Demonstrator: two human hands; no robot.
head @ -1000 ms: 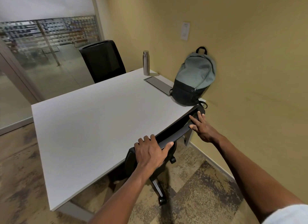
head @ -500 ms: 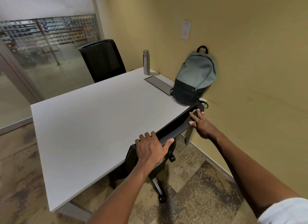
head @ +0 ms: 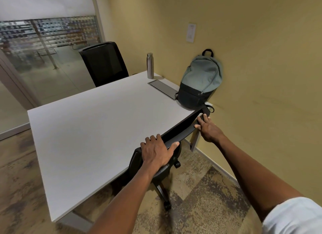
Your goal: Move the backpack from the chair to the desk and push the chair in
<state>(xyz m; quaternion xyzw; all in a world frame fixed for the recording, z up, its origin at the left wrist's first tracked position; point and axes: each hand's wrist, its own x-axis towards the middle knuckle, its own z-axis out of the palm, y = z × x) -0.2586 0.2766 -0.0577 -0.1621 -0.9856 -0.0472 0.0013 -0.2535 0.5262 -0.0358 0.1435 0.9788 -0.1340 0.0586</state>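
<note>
The grey-green backpack (head: 200, 80) with a black base stands upright on the far right corner of the white desk (head: 97, 129), leaning on the yellow wall. The black office chair (head: 181, 131) is tucked under the desk's near edge, only its backrest top and wheeled base showing. My left hand (head: 156, 151) grips the left end of the backrest top, fingers over it and thumb behind. My right hand (head: 209, 129) rests on the right end of the backrest with fingers spread flat.
A steel bottle (head: 150, 65) and a flat grey cable hatch (head: 163, 89) sit on the desk near the backpack. A second black chair (head: 104, 63) stands at the desk's far side. A glass partition (head: 43, 47) is at the left, patterned carpet below.
The chair has slid further under the desk, its backrest now close against the desk edge. Both hands moved forward with it.
</note>
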